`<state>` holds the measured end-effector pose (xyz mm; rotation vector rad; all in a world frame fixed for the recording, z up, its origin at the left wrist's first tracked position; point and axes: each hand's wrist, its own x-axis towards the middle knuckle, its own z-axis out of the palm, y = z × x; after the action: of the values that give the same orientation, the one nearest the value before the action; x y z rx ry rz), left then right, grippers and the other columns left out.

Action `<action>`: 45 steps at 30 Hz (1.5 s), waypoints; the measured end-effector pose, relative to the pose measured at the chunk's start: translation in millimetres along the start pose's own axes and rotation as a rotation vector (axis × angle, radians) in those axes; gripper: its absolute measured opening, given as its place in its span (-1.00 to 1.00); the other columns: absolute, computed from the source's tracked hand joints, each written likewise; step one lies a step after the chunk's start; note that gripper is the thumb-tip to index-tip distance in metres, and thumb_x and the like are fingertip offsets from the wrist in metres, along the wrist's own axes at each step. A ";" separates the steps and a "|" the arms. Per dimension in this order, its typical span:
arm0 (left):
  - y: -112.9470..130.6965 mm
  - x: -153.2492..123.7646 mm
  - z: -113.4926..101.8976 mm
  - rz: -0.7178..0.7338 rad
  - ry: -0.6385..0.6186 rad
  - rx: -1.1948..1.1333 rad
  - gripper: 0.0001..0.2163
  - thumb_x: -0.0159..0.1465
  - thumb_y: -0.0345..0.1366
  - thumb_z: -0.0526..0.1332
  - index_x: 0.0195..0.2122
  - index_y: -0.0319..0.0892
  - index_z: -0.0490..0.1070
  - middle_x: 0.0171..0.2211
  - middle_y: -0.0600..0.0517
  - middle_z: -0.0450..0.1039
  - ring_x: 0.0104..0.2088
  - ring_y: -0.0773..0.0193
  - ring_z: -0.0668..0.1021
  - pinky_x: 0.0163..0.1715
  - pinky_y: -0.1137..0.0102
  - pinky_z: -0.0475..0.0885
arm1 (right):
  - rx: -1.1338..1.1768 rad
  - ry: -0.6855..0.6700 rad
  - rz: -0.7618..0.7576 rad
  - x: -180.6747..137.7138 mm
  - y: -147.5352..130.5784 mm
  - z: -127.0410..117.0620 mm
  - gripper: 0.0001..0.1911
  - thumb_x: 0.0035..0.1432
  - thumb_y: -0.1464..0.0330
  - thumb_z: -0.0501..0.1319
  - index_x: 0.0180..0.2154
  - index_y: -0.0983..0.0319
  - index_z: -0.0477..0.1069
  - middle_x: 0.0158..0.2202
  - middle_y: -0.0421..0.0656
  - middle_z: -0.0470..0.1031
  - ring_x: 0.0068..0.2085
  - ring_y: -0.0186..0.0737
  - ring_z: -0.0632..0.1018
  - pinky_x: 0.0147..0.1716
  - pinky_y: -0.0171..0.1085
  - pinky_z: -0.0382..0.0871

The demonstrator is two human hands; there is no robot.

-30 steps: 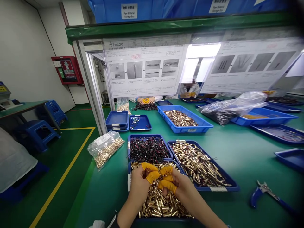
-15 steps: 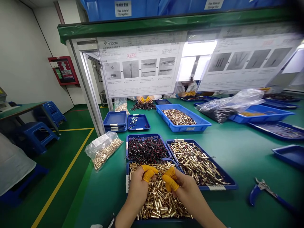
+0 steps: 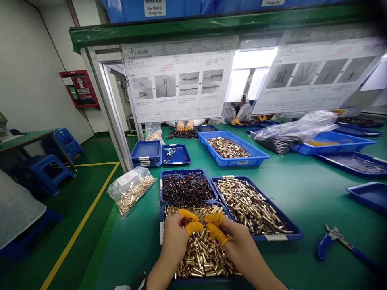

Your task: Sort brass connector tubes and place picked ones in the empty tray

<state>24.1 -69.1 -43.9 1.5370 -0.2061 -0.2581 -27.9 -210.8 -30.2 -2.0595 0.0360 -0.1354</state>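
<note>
My left hand (image 3: 177,237) and my right hand (image 3: 232,239) meet over a blue tray (image 3: 163,226) heaped with small brass tubes (image 3: 202,257). Both wear orange finger cots. Their fingertips pinch together around something small; a dark bit shows at the left fingers, too small to name. Just beyond lies a tray of dark red and black wire pieces (image 3: 186,188). To the right of it sits a longer tray of brass parts with wires (image 3: 250,207).
A clear bag of brass tubes (image 3: 131,192) lies left on the green table. Blue-handled pliers (image 3: 338,241) lie at right. Stacked blue trays (image 3: 146,153), a deep bin of brass parts (image 3: 231,150) and a plastic bag (image 3: 296,133) sit farther back. Other people's hands (image 3: 185,125) work across the table.
My fingertips parted slightly half a second ago and have come back together. The view has drifted a little; the trays have stayed put.
</note>
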 end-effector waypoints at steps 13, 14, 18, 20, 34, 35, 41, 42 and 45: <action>8.0 -8.9 -1.1 0.199 0.008 0.318 -0.77 0.10 -0.15 0.19 -0.41 -0.20 0.52 -0.47 0.01 0.33 -0.43 0.32 0.35 -0.45 0.46 0.20 | -0.089 -0.006 0.009 -0.2 0.9 2.0 -0.78 0.05 0.30 0.02 -0.48 0.28 0.33 -0.47 -0.22 0.42 -0.44 -0.47 0.37 -0.49 -0.54 0.13; 7.8 -8.9 -1.0 0.200 0.006 0.316 -0.78 0.10 -0.16 0.20 -0.41 -0.20 0.52 -0.47 0.01 0.33 -0.43 0.31 0.36 -0.44 0.46 0.21 | -0.087 0.000 0.006 0.0 1.8 2.1 -0.78 0.05 0.30 0.02 -0.47 0.28 0.34 -0.47 -0.22 0.43 -0.45 -0.47 0.37 -0.49 -0.54 0.13; 7.5 -8.8 0.3 0.179 -0.001 0.290 -0.83 0.09 -0.21 0.21 -0.42 -0.19 0.52 -0.45 0.02 0.36 -0.41 0.31 0.38 -0.43 0.47 0.24 | -0.062 0.031 -0.008 0.7 4.3 2.7 -0.79 0.06 0.31 0.03 -0.39 0.26 0.37 -0.45 -0.21 0.44 -0.44 -0.48 0.39 -0.48 -0.54 0.17; 7.4 -8.6 0.9 0.172 -0.001 0.286 -0.86 0.08 -0.25 0.22 -0.43 -0.18 0.52 -0.44 0.02 0.36 -0.40 0.31 0.39 -0.42 0.48 0.25 | -0.059 0.040 -0.018 0.8 4.3 2.9 -0.80 0.05 0.33 0.03 -0.38 0.27 0.38 -0.44 -0.21 0.44 -0.43 -0.48 0.41 -0.47 -0.54 0.19; 10.3 -8.9 1.8 0.143 0.029 0.331 -0.91 0.06 -0.39 0.22 -0.44 -0.18 0.52 -0.47 0.03 0.38 -0.41 0.31 0.40 -0.44 0.49 0.25 | -0.125 0.023 -0.029 1.4 4.0 4.1 -0.75 0.06 0.27 0.03 -0.51 0.27 0.34 -0.50 -0.19 0.41 -0.44 -0.45 0.41 -0.51 -0.52 0.24; 10.6 -9.1 1.7 0.142 0.030 0.332 -0.91 0.06 -0.40 0.21 -0.44 -0.18 0.52 -0.47 0.04 0.37 -0.41 0.31 0.40 -0.44 0.50 0.25 | -0.126 0.023 -0.025 1.5 3.7 4.2 -0.74 0.06 0.25 0.02 -0.52 0.27 0.33 -0.51 -0.19 0.40 -0.44 -0.44 0.41 -0.51 -0.52 0.24; 11.7 -8.5 1.5 0.133 0.019 0.348 -0.91 0.07 -0.40 0.20 -0.43 -0.20 0.51 -0.45 0.03 0.42 -0.40 0.30 0.43 -0.40 0.48 0.28 | -0.122 0.034 -0.038 -0.1 4.2 5.4 -0.68 0.07 0.22 0.00 -0.56 0.29 0.31 -0.55 -0.19 0.37 -0.46 -0.44 0.41 -0.53 -0.52 0.22; 11.7 -8.3 1.5 0.132 0.020 0.353 -0.91 0.07 -0.39 0.21 -0.43 -0.20 0.51 -0.45 0.03 0.42 -0.39 0.29 0.43 -0.40 0.48 0.28 | -0.122 0.040 -0.046 -0.3 4.6 5.4 -0.68 0.07 0.23 0.01 -0.57 0.29 0.31 -0.56 -0.19 0.37 -0.47 -0.45 0.40 -0.54 -0.53 0.22; 9.6 -8.0 0.7 0.151 0.012 0.375 -0.91 0.09 -0.39 0.20 -0.42 -0.19 0.50 -0.44 0.03 0.42 -0.38 0.29 0.44 -0.39 0.47 0.28 | -0.127 0.052 -0.071 0.1 5.7 4.4 -0.70 0.06 0.26 0.03 -0.58 0.31 0.32 -0.59 -0.20 0.37 -0.51 -0.48 0.37 -0.59 -0.54 0.16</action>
<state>16.6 -67.3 -34.1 1.8830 -0.3753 -0.0919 -27.1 -209.6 -37.3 -2.1848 0.0039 -0.2352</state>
